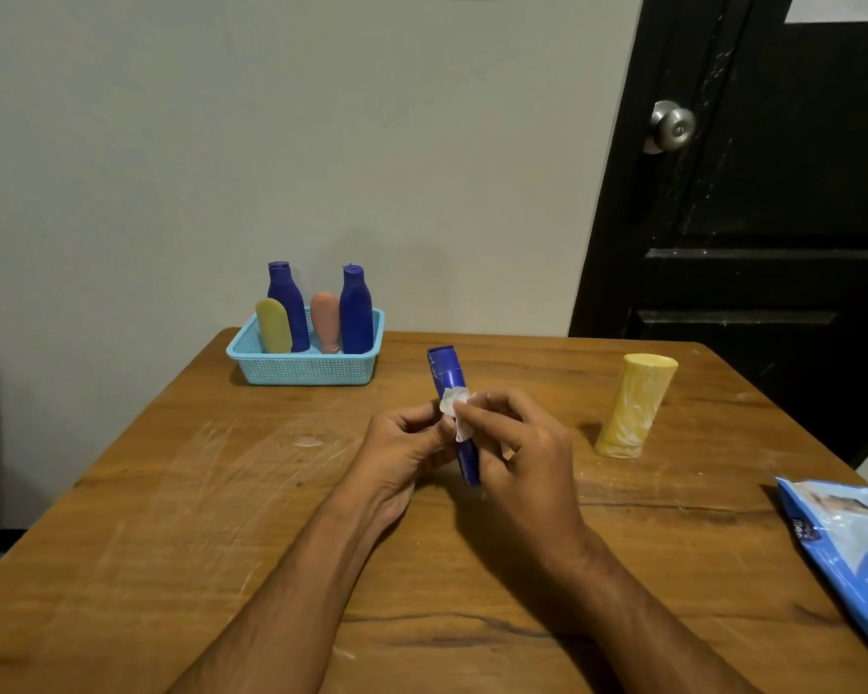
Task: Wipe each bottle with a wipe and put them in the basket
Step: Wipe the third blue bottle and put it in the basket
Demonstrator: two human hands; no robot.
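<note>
Two bare forearms come in from the near edge. The left hand and right hand wear nothing: no sleeves, rings, watch or gloves show. Fine hair lies along both forearms.

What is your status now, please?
Left hand grips dark blue plastic bottle; right hand pinches white wipe on it. Four bottles in light blue basket. Yellow bottle waits. Nothing blocks.

The held bottle is dark blue, the wipe white. A perforated light-blue basket holds two blue bottles, one yellow, one peach. The yellow bottle stands on a brown wood-grain counter. The packet is blue and white.
</note>
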